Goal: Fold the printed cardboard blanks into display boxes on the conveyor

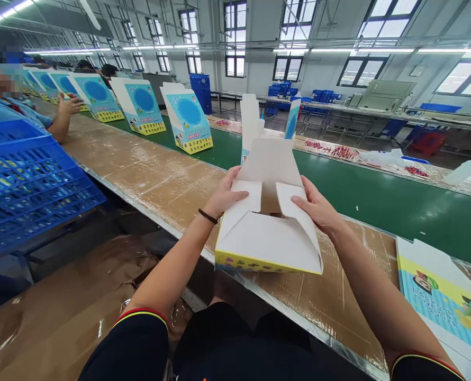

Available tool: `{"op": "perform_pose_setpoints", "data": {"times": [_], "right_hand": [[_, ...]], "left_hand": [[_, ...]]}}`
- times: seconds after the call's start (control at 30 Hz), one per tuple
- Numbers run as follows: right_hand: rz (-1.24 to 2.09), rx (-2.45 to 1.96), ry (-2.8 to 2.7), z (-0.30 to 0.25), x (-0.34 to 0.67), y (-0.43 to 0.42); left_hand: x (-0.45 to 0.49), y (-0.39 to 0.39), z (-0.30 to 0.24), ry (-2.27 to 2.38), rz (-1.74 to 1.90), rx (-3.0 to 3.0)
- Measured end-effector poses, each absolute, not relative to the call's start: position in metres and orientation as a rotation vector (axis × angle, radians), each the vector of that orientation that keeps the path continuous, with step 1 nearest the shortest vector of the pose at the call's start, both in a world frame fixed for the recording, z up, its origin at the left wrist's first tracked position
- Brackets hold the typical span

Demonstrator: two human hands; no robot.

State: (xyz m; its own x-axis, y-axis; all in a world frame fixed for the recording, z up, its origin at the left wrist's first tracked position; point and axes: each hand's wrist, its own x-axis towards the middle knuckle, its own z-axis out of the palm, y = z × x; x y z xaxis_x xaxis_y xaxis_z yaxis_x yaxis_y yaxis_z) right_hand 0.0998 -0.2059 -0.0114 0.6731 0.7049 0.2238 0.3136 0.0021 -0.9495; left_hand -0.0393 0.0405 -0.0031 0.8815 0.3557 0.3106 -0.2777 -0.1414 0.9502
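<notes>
I hold a white cardboard box point(269, 241) with a yellow printed edge in front of me, above the brown table edge point(172, 190). Its bottom flaps are partly folded in and its far panels stand up. My left hand point(224, 197) grips the box's left side, thumb pressed on the left flap. My right hand point(317, 207) grips the right side, thumb on the right flap. A black band circles my left wrist.
A green conveyor belt point(378, 201) runs behind the table, carrying several folded blue-and-yellow boxes point(188, 120). Flat printed blanks point(444, 296) lie at my right. A blue plastic crate point(29, 180) stands at the left, beside a seated person's arm point(63, 114). Brown paper covers my lap.
</notes>
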Motion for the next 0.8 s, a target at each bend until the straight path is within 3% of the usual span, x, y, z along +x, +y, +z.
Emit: {"op": "perform_pose_setpoints", "data": {"times": [0.27,0.4,0.63,0.8], "right_hand": [[0.054,-1.617,-1.089,-0.010,0.098,-0.203],[0.134,-1.745,-1.074,-0.004,0.095,-0.207],[0.054,-2.496,-1.297,0.030,0.079,-0.194],[-0.070,-2.686,-1.312,0.030,0.071,-0.186]], "left_hand": [[-0.044,0.042,-0.008,0.026,0.824,1.934],[-0.051,0.036,0.005,0.056,0.681,2.202],[-0.047,0.020,0.034,0.209,0.198,2.894],[-0.047,0.005,0.038,0.343,0.154,3.093]]}}
